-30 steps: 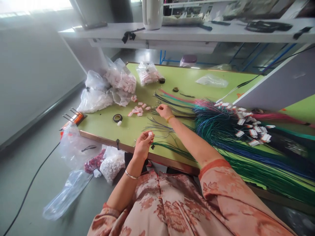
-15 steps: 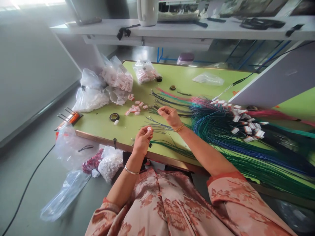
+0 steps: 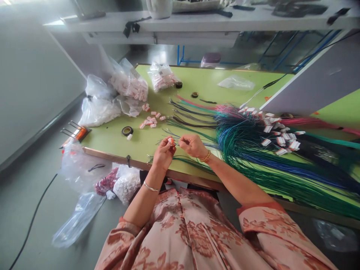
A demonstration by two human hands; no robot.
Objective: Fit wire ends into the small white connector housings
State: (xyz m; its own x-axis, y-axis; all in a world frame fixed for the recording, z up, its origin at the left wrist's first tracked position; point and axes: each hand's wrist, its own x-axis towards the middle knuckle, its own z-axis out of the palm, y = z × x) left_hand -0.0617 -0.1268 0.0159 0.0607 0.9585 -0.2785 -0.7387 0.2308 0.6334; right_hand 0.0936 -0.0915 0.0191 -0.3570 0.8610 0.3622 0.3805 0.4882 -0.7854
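Observation:
My left hand [image 3: 164,153] pinches a small white and pink connector [image 3: 171,141] above the near edge of the green table [image 3: 118,144]. My right hand [image 3: 192,144] is closed in a pinch right beside it, holding the end of a thin wire that I can barely make out. Both hands meet over loose green and blue wires [image 3: 182,159]. A little pile of loose connectors [image 3: 150,120] lies farther back on the table, near a roll of black tape [image 3: 127,131].
Large bundles of green, blue and pink wires [image 3: 253,150] with finished connectors [image 3: 277,131] fill the right side. Plastic bags of connectors [image 3: 129,84] sit at the back left. More bags [image 3: 84,172] hang off the near edge. A grey panel [image 3: 317,82] stands at right.
My right hand drew back from the wire ends near the loose connectors and came to meet my left hand. The left hand kept the connector and rose slightly.

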